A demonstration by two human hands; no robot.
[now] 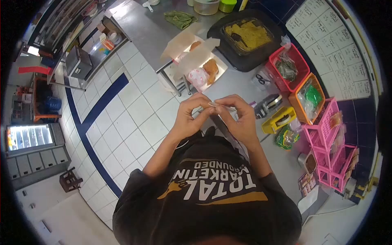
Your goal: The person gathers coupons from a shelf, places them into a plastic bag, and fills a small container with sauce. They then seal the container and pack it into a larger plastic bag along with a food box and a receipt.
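Observation:
In front of my chest, my left hand [193,116] and my right hand [238,118] meet with thumbs and fingertips pinched together. Between the fingertips is a small whitish, thin piece [212,104], too small to name. Clear material, perhaps plastic, appears to hang below the right hand. Beyond my hands, an open cardboard food box [221,65] holds a paper-wrapped bundle [197,76] and a piece of browned, fried-looking food [211,70]. Behind it stands another open box [182,43] with similar food.
A black tub [218,30] of yellow food [251,34] sits at the back. To the right are a red basket [305,61], an orange basket [317,83], pink baskets [322,136] and a yellow tape dispenser [278,121]. A green cloth [179,19] lies on the metal counter [141,28].

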